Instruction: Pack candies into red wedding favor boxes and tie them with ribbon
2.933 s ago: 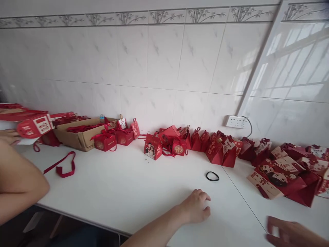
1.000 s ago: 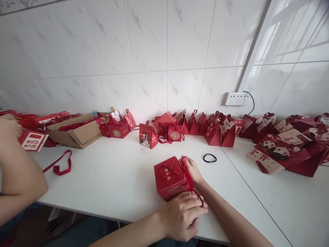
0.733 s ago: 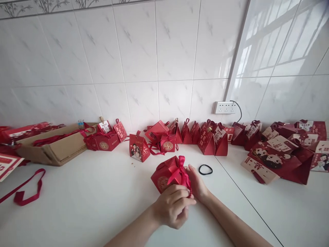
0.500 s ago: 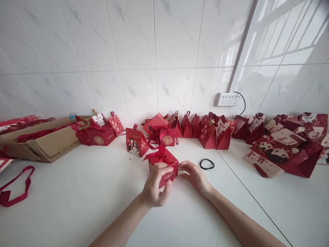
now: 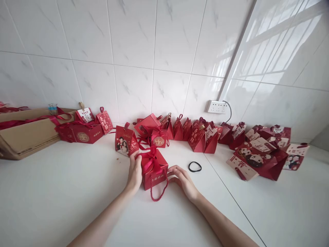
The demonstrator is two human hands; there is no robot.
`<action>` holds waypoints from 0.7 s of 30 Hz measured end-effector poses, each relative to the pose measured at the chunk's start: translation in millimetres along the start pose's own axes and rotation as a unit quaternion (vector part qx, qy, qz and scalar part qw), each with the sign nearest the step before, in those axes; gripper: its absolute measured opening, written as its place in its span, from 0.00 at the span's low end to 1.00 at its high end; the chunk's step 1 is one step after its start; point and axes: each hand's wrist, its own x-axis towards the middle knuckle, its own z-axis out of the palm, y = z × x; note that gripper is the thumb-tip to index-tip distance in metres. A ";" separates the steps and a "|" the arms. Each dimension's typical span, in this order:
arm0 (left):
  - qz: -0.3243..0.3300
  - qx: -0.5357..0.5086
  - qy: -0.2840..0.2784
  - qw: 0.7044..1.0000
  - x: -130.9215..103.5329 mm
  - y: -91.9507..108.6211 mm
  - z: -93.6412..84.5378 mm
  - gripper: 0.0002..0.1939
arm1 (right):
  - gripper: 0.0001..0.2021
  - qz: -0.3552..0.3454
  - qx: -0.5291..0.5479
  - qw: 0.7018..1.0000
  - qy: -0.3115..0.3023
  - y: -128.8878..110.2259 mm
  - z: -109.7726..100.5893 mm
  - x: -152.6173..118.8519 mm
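Observation:
A red gift box (image 5: 154, 176) stands in front of me, with a shiny red ribbon bow (image 5: 151, 161) on top. Its twisted red cord handle (image 5: 157, 198) hangs in a loop over the near face onto the table. My left hand (image 5: 135, 173) is closed against the box's left side, thumb by the top edge. On the other side my right hand (image 5: 183, 181) has bent fingers at the right face, so the box sits between both hands. Just behind it stands a red box printed with a couple (image 5: 125, 142).
Several red gift boxes (image 5: 196, 137) line the tiled wall, with more piled at right (image 5: 257, 157). A cardboard box (image 5: 31, 137) with ribbons stands at left. A black hair tie (image 5: 194, 166) lies right of my hands. A power socket (image 5: 217, 107) is on the wall.
My left hand has gone from the front of the gift box to its left side. The cord handle now hangs down over the near face. The view has shifted to the right.

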 end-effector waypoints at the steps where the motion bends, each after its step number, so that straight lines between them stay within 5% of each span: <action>1: 0.000 0.006 -0.020 1.000 -2.2 -0.8 1.2 0.14 | 0.18 -0.002 -0.010 1.000 -0.002 -0.3 0.7 -0.6; 8: 0.058 0.053 -0.128 0.989 -12.3 -0.1 -0.1 0.19 | 0.16 -0.015 -0.072 0.997 -0.002 -3.4 2.7 -5.4; 21: 0.087 0.093 -0.133 0.983 -15.5 -2.0 1.8 0.17 | 0.18 -0.019 -0.102 0.995 0.011 -0.8 -1.4 -6.3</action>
